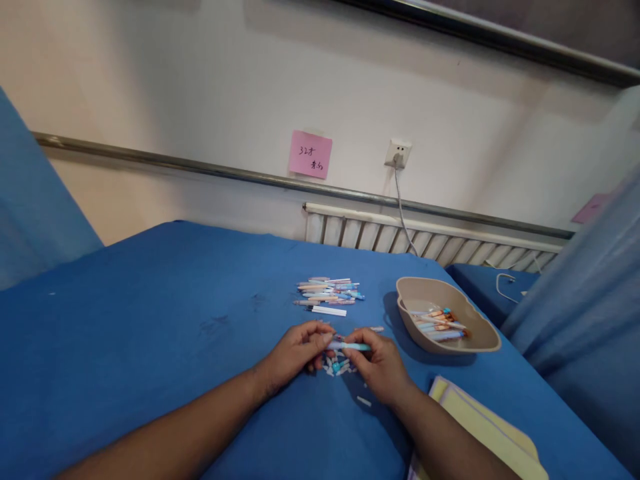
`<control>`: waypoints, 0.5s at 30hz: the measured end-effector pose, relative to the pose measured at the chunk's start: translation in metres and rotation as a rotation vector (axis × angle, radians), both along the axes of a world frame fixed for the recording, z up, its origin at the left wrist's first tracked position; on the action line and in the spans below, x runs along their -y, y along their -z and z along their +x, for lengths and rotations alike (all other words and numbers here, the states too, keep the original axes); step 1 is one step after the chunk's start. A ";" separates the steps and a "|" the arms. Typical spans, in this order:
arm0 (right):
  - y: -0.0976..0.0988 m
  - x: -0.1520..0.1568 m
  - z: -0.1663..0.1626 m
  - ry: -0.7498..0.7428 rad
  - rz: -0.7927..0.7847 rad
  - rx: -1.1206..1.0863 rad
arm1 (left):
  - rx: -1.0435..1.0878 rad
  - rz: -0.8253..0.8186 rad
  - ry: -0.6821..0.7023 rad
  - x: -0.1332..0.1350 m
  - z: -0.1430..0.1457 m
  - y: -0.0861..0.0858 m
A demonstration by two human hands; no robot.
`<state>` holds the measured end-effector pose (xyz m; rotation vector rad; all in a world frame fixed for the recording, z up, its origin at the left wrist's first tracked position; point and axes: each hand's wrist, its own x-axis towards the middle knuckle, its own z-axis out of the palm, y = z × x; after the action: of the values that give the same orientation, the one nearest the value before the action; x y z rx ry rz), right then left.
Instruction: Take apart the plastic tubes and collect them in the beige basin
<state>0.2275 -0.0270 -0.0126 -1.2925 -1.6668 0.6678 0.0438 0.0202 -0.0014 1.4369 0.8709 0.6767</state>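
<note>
- Both hands meet near the middle of the blue cloth-covered counter (150, 320): left hand (300, 350) and right hand (377, 367) pinched shut on one slim light-blue plastic pen (350, 346), held level between them.
- Looks like the assembly step, pressing two ends together.
- Small loose white and blue pen parts (336, 365) lie just under the fingers.
- Next needs a straight, aligned push.
- Pile of finished pens (327, 292) farther off; beige oval plastic tray (465, 343) at right.

Pen pile (327, 293) ahead, tray (445, 313) rightward.
</note>
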 end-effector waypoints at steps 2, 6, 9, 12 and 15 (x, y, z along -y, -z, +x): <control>0.001 -0.001 0.000 0.022 -0.026 -0.019 | -0.010 -0.009 -0.020 -0.002 0.000 0.002; 0.002 -0.003 0.002 0.024 -0.025 -0.028 | -0.014 0.028 -0.069 -0.003 -0.002 0.002; 0.002 -0.005 0.003 0.028 -0.043 -0.036 | 0.061 0.032 -0.099 -0.003 -0.002 0.000; 0.003 -0.005 0.004 0.035 -0.052 -0.039 | 0.042 -0.063 -0.087 -0.003 0.000 0.000; 0.003 -0.005 0.004 0.036 -0.025 -0.016 | 0.021 -0.084 -0.069 -0.003 0.001 -0.001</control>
<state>0.2316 -0.0216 -0.0152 -1.3282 -1.6237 0.6778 0.0443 0.0227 -0.0008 1.3276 0.9250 0.6974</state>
